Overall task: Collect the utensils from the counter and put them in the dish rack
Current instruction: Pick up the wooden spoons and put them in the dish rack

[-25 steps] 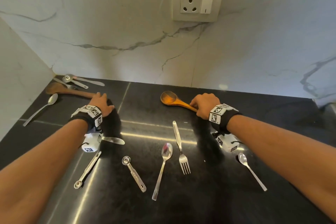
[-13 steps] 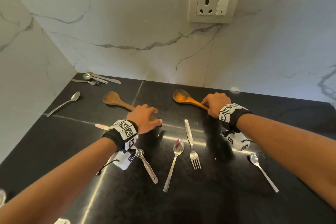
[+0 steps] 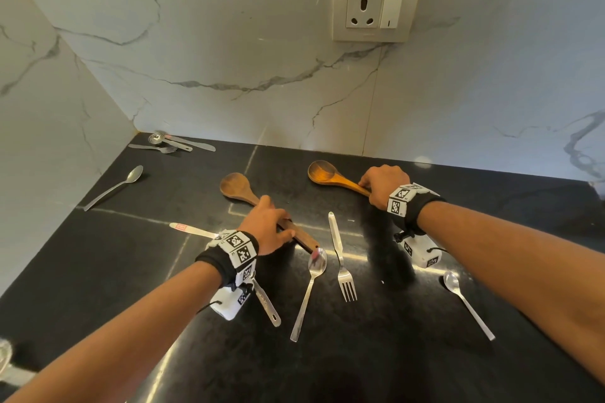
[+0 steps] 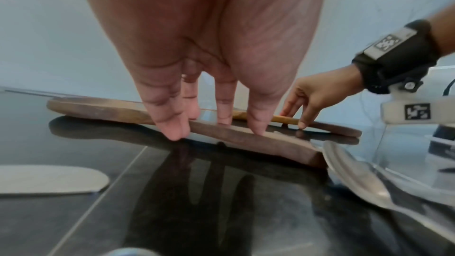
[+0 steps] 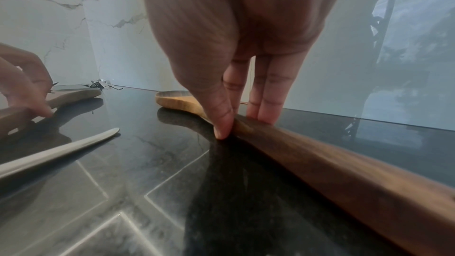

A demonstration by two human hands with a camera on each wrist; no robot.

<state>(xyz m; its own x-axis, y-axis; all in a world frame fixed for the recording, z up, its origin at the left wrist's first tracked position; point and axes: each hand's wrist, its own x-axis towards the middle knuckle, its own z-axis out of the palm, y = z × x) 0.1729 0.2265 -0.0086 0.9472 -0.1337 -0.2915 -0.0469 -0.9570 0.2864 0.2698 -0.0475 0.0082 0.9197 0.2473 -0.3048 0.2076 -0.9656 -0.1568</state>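
Two wooden spoons lie on the black counter. My left hand grips the handle of the dark wooden spoon, thumb on the near side and fingers on the far side. The handle's end touches the bowl of a metal spoon. My right hand pinches the handle of the light wooden spoon between thumb and fingers. Both spoons rest on the counter. No dish rack is in view.
Near me lie a fork, a measuring spoon, a butter knife and a spoon at the right. A spoon lies at the left, and several utensils sit in the back corner. Marble walls stand behind and left.
My left hand has drawn the dark wooden spoon from the far left toward the middle, up to the metal spoon. My right hand has stayed on the light spoon's handle.
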